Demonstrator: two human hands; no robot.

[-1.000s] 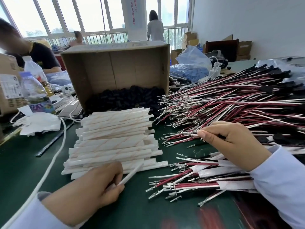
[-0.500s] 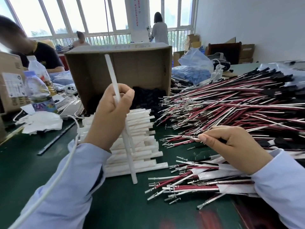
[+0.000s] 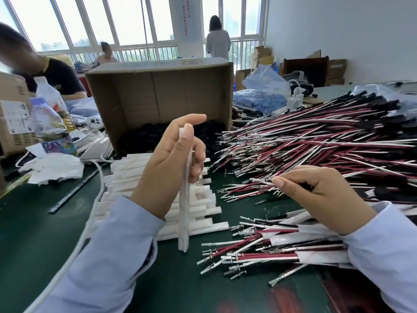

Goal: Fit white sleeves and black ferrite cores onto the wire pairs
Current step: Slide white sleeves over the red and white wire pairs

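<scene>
A factory assembly floor: heaped wire pairs, cartons, other workers at benches

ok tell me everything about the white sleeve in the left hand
A long, flat white sleeve of woven-looking material, held nearly upright. The left hand pinches its upper part between thumb and fingers. Its cut lower end is down by the green table top, before the stack of matching white sleeves.

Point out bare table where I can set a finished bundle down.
Bare green mat left of the white cable; another patch at the near edge, below the sleeve stack, left of the sleeved wires. Crowded: loose wire pile, box.
</scene>
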